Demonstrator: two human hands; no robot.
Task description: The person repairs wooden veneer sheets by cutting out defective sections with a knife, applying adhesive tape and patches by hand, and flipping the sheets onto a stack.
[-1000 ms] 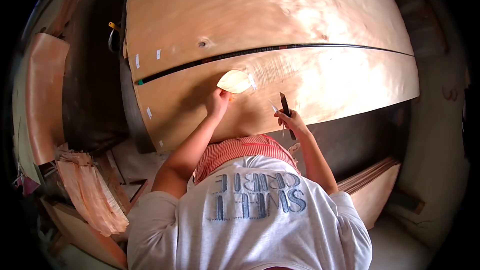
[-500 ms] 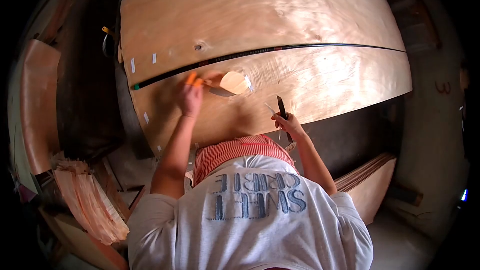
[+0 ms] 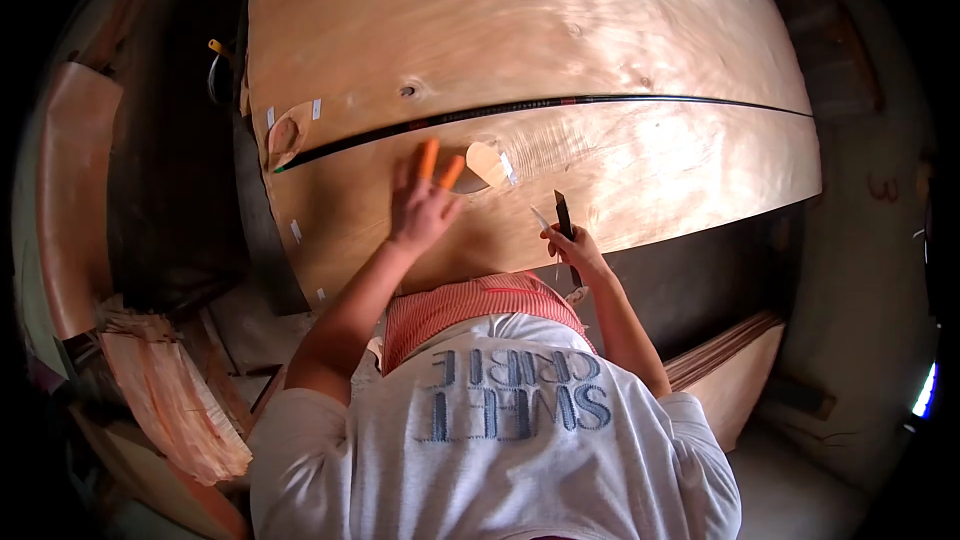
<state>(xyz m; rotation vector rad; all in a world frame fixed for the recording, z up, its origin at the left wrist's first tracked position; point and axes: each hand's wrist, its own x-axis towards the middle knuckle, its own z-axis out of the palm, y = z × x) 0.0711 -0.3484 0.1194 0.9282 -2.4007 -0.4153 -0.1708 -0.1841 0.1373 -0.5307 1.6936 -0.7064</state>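
My left hand hovers above the wood veneer sheet, fingers spread and holding nothing, with orange covers on two fingertips. Just right of it lies a pale rounded veneer patch beside a dark hollow, with a white tape piece at its right edge. A loose brownish veneer scrap rests at the sheet's left side. Near the front edge, my right hand is closed around a black utility knife, blade end pointing away from me. A thin whitish strip also sticks out of that hand.
A long black tapered rod with a green end lies across the sheet. Small white tape pieces dot the left side. Stacked veneer stands at lower left, and another stack at lower right.
My left hand has let go of the brownish veneer scrap, which now lies at the sheet's left, near the rod's green end. The hand has moved right. My right hand stays nearly still.
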